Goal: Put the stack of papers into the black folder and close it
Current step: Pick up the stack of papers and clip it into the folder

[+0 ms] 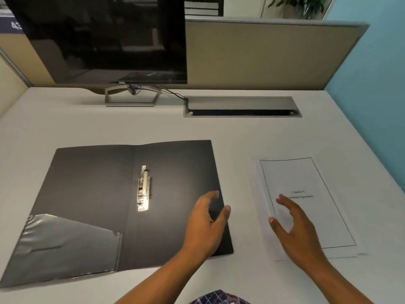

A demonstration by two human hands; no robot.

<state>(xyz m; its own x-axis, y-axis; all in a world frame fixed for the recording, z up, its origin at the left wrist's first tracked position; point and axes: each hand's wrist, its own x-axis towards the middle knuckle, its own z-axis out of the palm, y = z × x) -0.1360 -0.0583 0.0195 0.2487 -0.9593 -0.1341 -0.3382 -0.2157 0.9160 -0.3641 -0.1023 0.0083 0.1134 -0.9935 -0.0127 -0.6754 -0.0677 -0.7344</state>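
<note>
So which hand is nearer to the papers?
Right. The right hand is over the near left part of the papers, open. The left hand is to their left, over the right edge of the folder.

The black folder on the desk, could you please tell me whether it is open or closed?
Open: the black folder lies spread flat, its metal clip and inner pocket exposed.

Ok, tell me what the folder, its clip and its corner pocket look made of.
Black folder: matte plastic or coated card, only a soft sheen. Clip: shiny metal, bright glints. Corner pocket: glossy film, likely clear plastic, creased with strong reflections.
</note>
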